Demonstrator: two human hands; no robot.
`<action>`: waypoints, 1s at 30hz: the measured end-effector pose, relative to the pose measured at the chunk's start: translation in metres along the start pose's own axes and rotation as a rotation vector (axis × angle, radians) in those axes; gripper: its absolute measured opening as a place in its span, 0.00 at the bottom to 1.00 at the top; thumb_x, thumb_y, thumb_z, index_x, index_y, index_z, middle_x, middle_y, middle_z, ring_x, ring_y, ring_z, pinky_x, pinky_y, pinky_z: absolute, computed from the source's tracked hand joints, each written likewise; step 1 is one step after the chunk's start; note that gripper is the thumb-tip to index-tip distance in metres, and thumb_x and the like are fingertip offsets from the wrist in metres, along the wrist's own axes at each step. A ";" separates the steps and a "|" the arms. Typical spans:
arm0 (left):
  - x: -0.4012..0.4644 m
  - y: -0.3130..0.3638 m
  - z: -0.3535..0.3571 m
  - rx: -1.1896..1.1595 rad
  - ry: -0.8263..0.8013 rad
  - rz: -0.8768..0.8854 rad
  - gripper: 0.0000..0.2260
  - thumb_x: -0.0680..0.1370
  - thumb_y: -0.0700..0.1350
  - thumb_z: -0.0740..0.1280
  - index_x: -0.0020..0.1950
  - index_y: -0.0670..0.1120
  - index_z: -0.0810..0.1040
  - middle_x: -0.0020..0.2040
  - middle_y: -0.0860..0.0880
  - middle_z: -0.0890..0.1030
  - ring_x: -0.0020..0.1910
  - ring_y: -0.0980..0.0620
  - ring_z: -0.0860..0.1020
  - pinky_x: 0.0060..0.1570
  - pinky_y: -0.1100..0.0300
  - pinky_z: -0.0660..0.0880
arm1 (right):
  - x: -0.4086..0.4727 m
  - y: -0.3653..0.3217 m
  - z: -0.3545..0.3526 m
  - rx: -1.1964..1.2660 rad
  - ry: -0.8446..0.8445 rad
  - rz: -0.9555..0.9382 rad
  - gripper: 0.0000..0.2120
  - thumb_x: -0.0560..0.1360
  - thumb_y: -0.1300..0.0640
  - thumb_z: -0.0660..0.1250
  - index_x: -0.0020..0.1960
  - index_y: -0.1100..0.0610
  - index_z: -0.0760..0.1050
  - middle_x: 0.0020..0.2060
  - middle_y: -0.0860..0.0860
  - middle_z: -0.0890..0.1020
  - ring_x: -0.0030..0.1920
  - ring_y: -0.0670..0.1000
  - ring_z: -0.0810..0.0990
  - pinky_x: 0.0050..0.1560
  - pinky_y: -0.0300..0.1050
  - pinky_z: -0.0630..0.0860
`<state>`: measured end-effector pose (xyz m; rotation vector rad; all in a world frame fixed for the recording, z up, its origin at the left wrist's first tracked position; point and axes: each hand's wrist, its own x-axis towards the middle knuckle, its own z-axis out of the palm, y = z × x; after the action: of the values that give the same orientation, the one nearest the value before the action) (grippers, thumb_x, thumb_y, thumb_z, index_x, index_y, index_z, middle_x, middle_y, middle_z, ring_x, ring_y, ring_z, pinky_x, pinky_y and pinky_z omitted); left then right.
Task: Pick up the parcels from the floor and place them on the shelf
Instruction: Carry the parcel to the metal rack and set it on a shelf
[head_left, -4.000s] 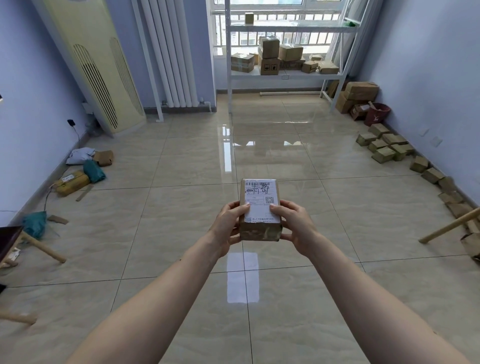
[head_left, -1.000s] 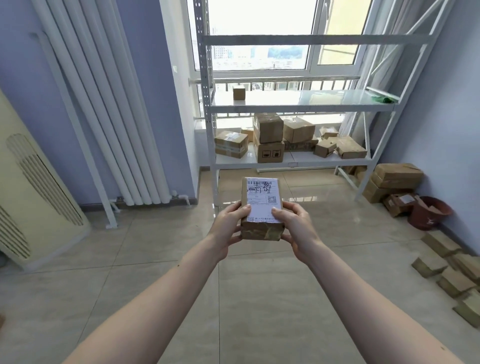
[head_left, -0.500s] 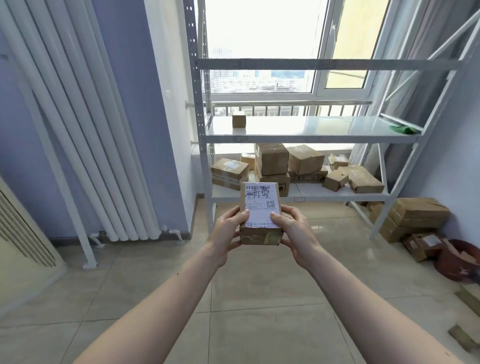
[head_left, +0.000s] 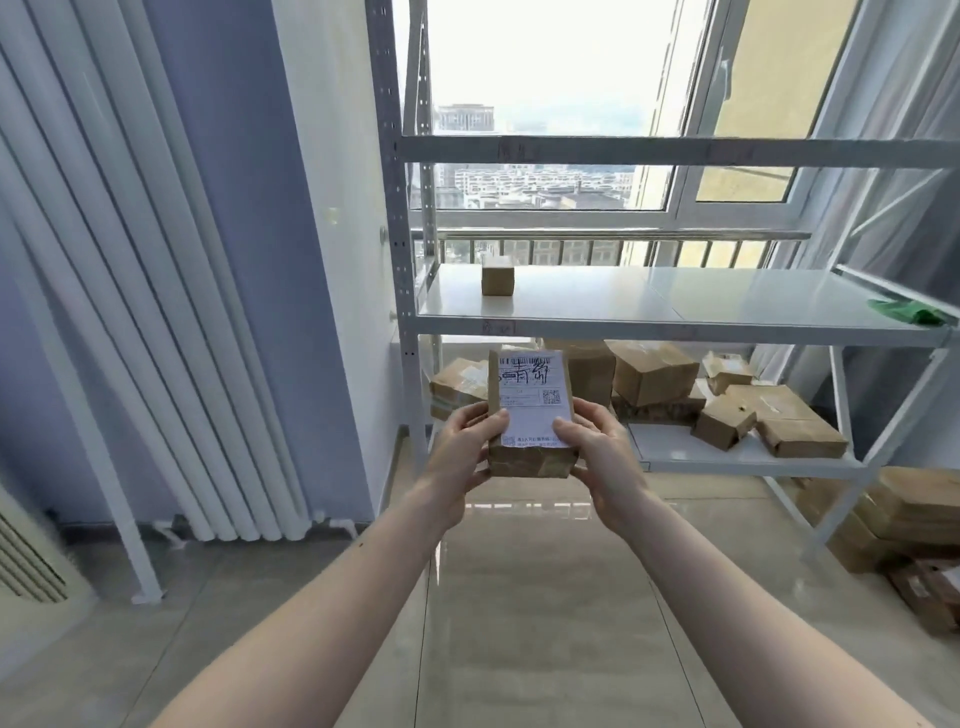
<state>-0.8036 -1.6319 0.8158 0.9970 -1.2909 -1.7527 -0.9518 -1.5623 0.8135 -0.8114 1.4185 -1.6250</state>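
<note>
I hold a small brown cardboard parcel (head_left: 530, 415) with a white shipping label facing up. My left hand (head_left: 465, 449) grips its left side and my right hand (head_left: 597, 447) grips its right side, at chest height in front of the white metal shelf (head_left: 675, 327). The middle shelf board carries one small brown box (head_left: 497, 276) at its left end. Several cardboard parcels (head_left: 654, 374) are piled on the lower board behind my hands.
White radiator pipes (head_left: 171, 338) run down the blue wall at left. More boxes (head_left: 904, 519) sit on the floor right of the shelf. A green item (head_left: 909, 310) lies at the middle board's right end. A window is behind the shelf.
I have walked across the room with the parcel held in both hands. The shelf has grown much larger and nearer in view. My grip is unchanged.
</note>
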 end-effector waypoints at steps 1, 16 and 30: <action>0.019 0.007 -0.001 0.001 -0.008 0.012 0.17 0.78 0.49 0.69 0.66 0.49 0.75 0.50 0.50 0.83 0.46 0.50 0.81 0.39 0.60 0.76 | 0.019 -0.003 0.003 0.000 -0.004 -0.011 0.19 0.78 0.62 0.67 0.67 0.56 0.71 0.58 0.55 0.83 0.52 0.53 0.84 0.45 0.44 0.79; 0.255 0.108 0.009 -0.002 -0.102 0.125 0.15 0.78 0.47 0.69 0.65 0.50 0.77 0.52 0.49 0.84 0.48 0.51 0.82 0.40 0.61 0.77 | 0.262 -0.068 0.028 -0.022 0.018 -0.177 0.21 0.75 0.61 0.69 0.68 0.52 0.73 0.59 0.53 0.82 0.56 0.53 0.83 0.51 0.44 0.80; 0.425 0.209 0.053 0.041 -0.031 0.483 0.26 0.71 0.50 0.73 0.68 0.51 0.76 0.61 0.51 0.83 0.60 0.49 0.81 0.62 0.51 0.76 | 0.456 -0.168 0.027 0.030 -0.103 -0.391 0.30 0.70 0.57 0.71 0.70 0.49 0.67 0.64 0.54 0.80 0.61 0.56 0.81 0.53 0.45 0.78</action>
<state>-1.0123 -2.0352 0.9599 0.6118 -1.4482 -1.3771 -1.1667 -1.9722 0.9642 -1.1939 1.2115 -1.8578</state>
